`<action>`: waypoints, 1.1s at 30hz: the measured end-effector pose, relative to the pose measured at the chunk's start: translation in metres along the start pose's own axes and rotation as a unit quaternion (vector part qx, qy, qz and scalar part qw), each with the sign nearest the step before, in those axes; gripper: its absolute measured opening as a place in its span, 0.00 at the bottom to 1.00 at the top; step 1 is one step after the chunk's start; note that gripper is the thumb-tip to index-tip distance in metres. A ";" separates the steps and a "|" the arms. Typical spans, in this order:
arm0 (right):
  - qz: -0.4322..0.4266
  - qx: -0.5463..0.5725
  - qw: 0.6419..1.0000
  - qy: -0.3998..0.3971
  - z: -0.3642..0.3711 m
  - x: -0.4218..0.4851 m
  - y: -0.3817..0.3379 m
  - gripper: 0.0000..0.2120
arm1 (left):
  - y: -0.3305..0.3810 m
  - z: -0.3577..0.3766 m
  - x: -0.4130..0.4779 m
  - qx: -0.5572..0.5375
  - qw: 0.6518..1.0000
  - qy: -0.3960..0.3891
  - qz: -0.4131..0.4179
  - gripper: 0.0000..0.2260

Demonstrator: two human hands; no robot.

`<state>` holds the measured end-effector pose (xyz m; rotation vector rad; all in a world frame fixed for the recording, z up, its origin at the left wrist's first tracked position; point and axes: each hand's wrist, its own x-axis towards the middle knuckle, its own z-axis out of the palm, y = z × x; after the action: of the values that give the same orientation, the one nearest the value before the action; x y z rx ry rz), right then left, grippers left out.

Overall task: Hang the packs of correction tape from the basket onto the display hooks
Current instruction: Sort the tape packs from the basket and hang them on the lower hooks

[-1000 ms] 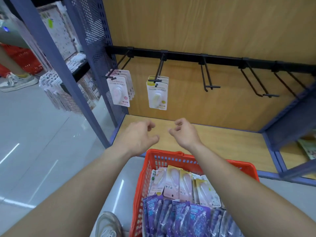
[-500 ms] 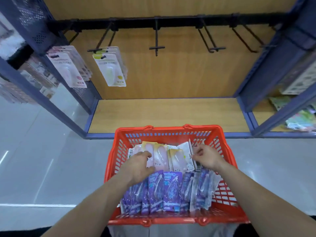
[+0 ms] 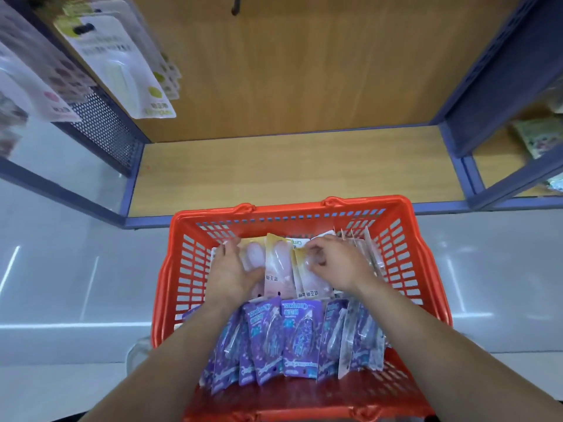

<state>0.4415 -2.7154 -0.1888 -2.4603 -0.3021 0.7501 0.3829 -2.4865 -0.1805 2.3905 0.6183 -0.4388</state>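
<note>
Resting in red basket (image 3: 304, 205), frame centre: left hand (image 3: 233, 277) spread on pink packs (image 3: 278, 269); right hand (image 3: 338, 266) pinching yellow-topped pack (image 3: 313, 284).

A wooden back panel (image 3: 304, 71) fills twelve o'clock above a wooden shelf (image 3: 289, 172) framed in blue metal (image 3: 475, 71); glossy grey floor (image 3: 61, 284) at nine o'clock reflects light streaks.

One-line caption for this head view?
Left hand rests on, right hand pinches pale packs in the red basket, beyond purple packs.

My forearms extend forward, converging. My left hand (image 3: 231, 274) lies flat, fingers spread; my right hand (image 3: 336, 266) pinches a pale yellow-topped plastic pack (image 3: 310, 284).
</note>
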 end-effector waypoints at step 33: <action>-0.018 0.310 0.950 0.037 -0.008 0.023 -0.009 0.20 | 0.003 -0.013 0.006 -0.364 0.914 -0.178 -0.028 0.14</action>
<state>0.4647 -2.7031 -0.1880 -1.8739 -0.0633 0.6173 0.3918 -2.4789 -0.1722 1.5387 0.5540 -0.5367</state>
